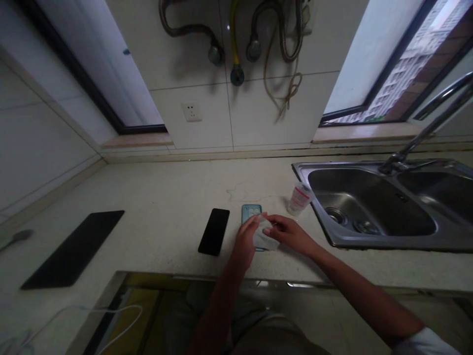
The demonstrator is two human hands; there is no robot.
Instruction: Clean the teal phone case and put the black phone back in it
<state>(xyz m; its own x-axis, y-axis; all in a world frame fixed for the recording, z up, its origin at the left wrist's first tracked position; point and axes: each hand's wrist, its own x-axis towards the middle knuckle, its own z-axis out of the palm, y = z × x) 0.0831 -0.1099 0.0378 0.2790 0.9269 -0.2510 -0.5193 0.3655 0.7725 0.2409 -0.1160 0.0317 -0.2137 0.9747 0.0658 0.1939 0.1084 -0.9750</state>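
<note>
My left hand [244, 242] and my right hand [290, 233] meet over the counter, both pinching a small clear film or wipe [264, 235]. Under them lies a teal phone case [251, 213], its far end with the camera cut-out showing. A black phone [214, 230] lies face up just left of my left hand. A small white bottle with a red label [299, 198] stands beyond my right hand, near the sink's corner.
A steel double sink [373, 241] with a tall tap [424, 133] fills the right side. A long black mat [74, 247] lies at the left, with a spoon [16, 237] beyond it. White cable [111, 310] trails at the lower left. A wall socket [192, 112] and hoses hang on the tiles.
</note>
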